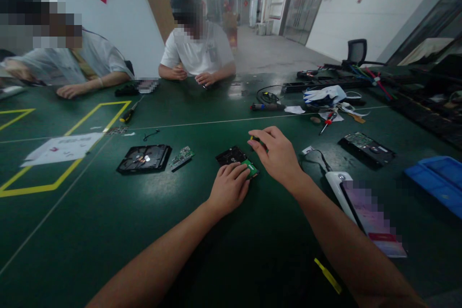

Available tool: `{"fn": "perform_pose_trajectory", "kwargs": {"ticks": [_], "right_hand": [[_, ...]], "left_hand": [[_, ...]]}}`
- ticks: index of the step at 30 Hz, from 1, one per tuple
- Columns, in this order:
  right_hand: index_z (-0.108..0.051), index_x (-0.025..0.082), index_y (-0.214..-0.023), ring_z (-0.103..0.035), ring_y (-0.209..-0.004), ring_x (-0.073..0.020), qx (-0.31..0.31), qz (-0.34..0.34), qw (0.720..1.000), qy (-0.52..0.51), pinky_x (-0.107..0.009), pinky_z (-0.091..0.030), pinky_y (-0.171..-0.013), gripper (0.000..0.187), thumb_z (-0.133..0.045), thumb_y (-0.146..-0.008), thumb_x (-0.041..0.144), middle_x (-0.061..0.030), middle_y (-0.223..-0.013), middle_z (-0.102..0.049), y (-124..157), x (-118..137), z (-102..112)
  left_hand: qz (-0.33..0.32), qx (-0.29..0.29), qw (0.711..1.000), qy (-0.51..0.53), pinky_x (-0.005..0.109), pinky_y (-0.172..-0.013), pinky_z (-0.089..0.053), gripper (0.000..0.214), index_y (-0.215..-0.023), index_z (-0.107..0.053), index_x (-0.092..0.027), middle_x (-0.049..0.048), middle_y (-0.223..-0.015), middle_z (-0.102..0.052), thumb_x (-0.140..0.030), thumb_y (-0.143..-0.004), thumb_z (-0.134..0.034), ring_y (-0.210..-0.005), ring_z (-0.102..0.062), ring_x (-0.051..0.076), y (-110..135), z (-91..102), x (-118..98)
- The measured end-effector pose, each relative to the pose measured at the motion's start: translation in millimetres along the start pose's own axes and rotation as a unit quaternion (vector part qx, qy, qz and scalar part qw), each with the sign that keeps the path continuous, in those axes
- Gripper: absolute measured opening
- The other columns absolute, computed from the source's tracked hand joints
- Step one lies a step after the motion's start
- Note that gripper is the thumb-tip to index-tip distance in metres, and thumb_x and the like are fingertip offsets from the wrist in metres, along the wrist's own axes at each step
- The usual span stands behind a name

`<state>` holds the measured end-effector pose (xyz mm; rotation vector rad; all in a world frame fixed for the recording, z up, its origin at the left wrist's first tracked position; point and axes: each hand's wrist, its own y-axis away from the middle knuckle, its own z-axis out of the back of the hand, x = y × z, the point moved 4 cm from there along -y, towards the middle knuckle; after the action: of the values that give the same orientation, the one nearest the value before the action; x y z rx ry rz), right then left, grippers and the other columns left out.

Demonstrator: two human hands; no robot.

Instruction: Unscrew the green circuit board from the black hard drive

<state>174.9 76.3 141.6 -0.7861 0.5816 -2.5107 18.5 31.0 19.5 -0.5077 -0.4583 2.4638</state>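
On the green table (108,231), centre, the hard drive (231,156) lies circuit board (251,168) up. The left hand (229,187) presses it, fingers together, while the right hand (276,155) pinches a small screwdriver (254,139). It looks like screw work, which calls for a steady drive.

Left hand (229,186) lies flat over the near edge of the small drive (231,155), hiding that edge and much of the green board (251,168) at its 4 o'clock. Right hand (276,154) pinches a small dark item (254,139), largely covered by the fingers; type not determinable. Blue tray (438,178), 3 o'clock: cut off by the frame edge. Paper sheet (63,148), 9 o'clock: print unreadable.
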Motion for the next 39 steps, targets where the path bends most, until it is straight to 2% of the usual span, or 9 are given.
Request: {"fn": "perform_pose_trajectory", "kwargs": {"ticks": [6, 12, 18, 22, 26, 31, 36, 39], "right_hand": [[-0.069, 0.022, -0.122, -0.067, -0.103, -0.0241, 0.004, 0.019, 1.000, -0.016, -0.039, -0.052, -0.090, 0.026, -0.050, -0.103, 0.022, -0.0109, -0.115, -0.069, -1.5, 3.2, 0.7], [-0.068, 0.022, -0.116, -0.066, -0.095, -0.0257, -0.002, -0.009, 1.000, 0.010, -0.041, -0.052, -0.083, 0.021, -0.057, -0.101, 0.032, -0.0112, -0.110, -0.069, -1.8, 0.4, 1.3], [-0.069, 0.024, -0.128, -0.067, -0.100, -0.0247, 0.001, 0.008, 1.000, 0.014, -0.040, -0.054, -0.085, 0.032, -0.051, -0.102, 0.023, -0.0121, -0.120, -0.065, -0.2, 1.5, 1.1], [-0.069, 0.021, -0.131, -0.068, -0.096, -0.0243, 0.001, 0.009, 1.000, 0.010, -0.040, -0.055, -0.084, 0.033, -0.053, -0.103, 0.030, -0.0132, -0.119, -0.066, 1.1, 1.8, 1.2], [-0.072, 0.021, -0.121, -0.069, -0.104, -0.0244, 0.001, 0.020, 1.000, -0.008, -0.041, -0.055, -0.091, 0.028, -0.051, -0.104, 0.027, -0.0110, -0.116, -0.070, -0.3, 3.0, 3.2], [-0.069, 0.024, -0.125, -0.068, -0.112, -0.0246, 0.011, 0.031, 0.999, -0.027, -0.042, -0.053, -0.096, 0.032, -0.048, -0.102, 0.017, -0.0094, -0.122, -0.072, -2.3, 5.6, 3.5], [-0.069, 0.023, -0.118, -0.068, -0.103, -0.0264, -0.007, 0.009, 1.000, 0.007, -0.042, -0.054, -0.088, 0.022, -0.054, -0.103, 0.029, -0.0110, -0.115, -0.072, -0.9, 2.8, 3.3], [-0.070, 0.024, -0.115, -0.068, -0.096, -0.0251, -0.017, 0.004, 1.000, 0.016, -0.041, -0.054, -0.083, 0.022, -0.058, -0.102, 0.036, -0.0108, -0.112, -0.070, 0.0, 1.2, 3.8]], "left_hand": [[0.001, 0.001, 1.000, -0.001, 0.053, -0.111, -0.043, 0.037, -0.138, -0.062, -0.025, 0.0073, -0.141, -0.066, -0.032, -0.103, -0.053, -0.134, -0.055, 0.030, 0.0, 0.0, 0.1], [0.002, 0.001, 1.000, -0.001, 0.054, -0.110, -0.044, 0.037, -0.138, -0.062, -0.025, 0.0076, -0.141, -0.066, -0.031, -0.102, -0.053, -0.133, -0.055, 0.031, 0.4, 0.1, 0.5], [0.003, 0.000, 1.000, 0.000, 0.054, -0.110, -0.044, 0.039, -0.139, -0.062, -0.027, 0.0077, -0.140, -0.067, -0.031, -0.101, -0.055, -0.133, -0.056, 0.031, 0.0, 0.9, 0.5], [0.001, 0.002, 1.000, 0.000, 0.053, -0.110, -0.044, 0.038, -0.139, -0.062, -0.026, 0.0076, -0.140, -0.067, -0.031, -0.102, -0.054, -0.134, -0.056, 0.030, 0.0, 1.0, 0.3], [0.002, 0.002, 1.000, -0.002, 0.053, -0.111, -0.044, 0.038, -0.138, -0.062, -0.025, 0.0070, -0.142, -0.066, -0.032, -0.102, -0.053, -0.134, -0.055, 0.030, -0.2, 0.8, -0.1], [0.001, 0.001, 1.000, -0.003, 0.054, -0.110, -0.045, 0.037, -0.137, -0.063, -0.027, 0.0074, -0.140, -0.067, -0.031, -0.101, -0.055, -0.133, -0.056, 0.030, -0.4, 0.9, -0.3], [0.001, -0.004, 1.000, -0.002, 0.054, -0.110, -0.045, 0.038, -0.137, -0.063, -0.027, 0.0077, -0.139, -0.067, -0.030, -0.100, -0.056, -0.133, -0.056, 0.030, -0.1, 1.2, -0.1], [0.003, -0.006, 1.000, -0.003, 0.054, -0.111, -0.045, 0.037, -0.136, -0.064, -0.027, 0.0073, -0.139, -0.067, -0.031, -0.100, -0.056, -0.133, -0.056, 0.030, 0.0, 1.4, 0.0]]}}
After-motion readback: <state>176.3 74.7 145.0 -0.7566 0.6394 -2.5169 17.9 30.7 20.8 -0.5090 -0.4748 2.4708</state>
